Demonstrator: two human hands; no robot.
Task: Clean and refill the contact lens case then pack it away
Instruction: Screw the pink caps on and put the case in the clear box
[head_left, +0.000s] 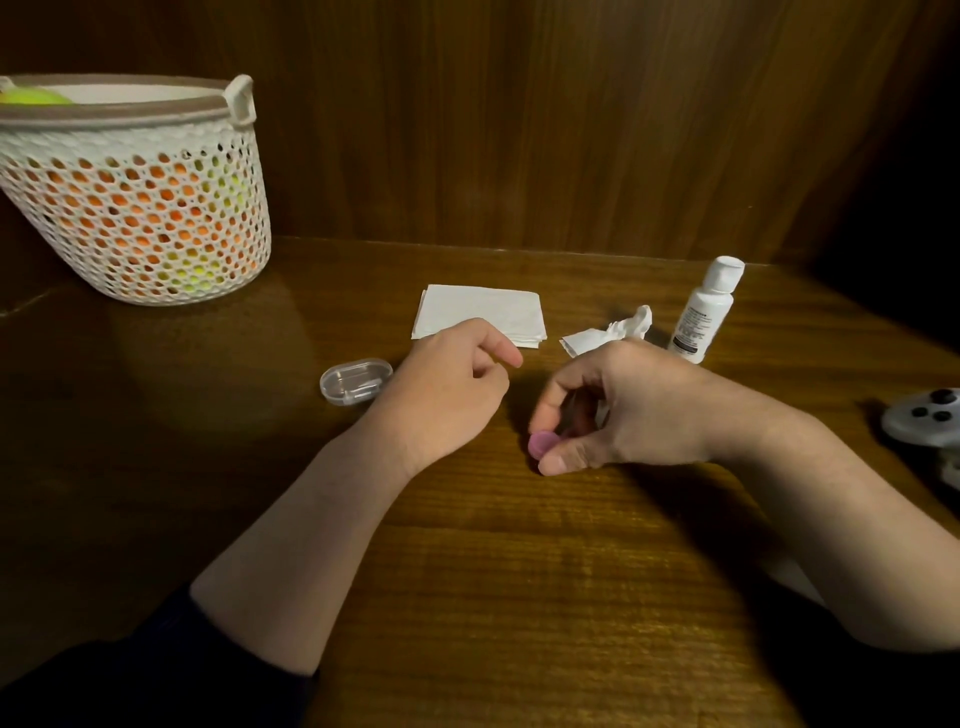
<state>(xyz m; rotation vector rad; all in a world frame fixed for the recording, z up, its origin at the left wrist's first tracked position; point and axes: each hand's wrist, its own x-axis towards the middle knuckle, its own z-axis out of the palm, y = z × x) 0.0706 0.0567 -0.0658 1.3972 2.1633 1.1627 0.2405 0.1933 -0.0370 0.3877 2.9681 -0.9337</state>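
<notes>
My right hand (618, 410) pinches a small round purple cap (543, 444) of the contact lens case between thumb and fingers, just above the wooden table (519, 571). The rest of the lens case is hidden under that hand. My left hand (452, 389) rests on the table to the left with fingers loosely curled and nothing in it. A clear plastic storage box (353, 382) lies shut just left of my left hand. A white solution bottle (706, 309) stands upright behind my right hand. A folded white tissue (480, 312) lies flat behind my left hand.
A crumpled used tissue (613, 332) lies between the folded tissue and the bottle. A white perforated basket (135, 197) with orange and yellow contents stands at the back left. A grey game controller (924, 423) sits at the right edge. A wooden wall closes the back.
</notes>
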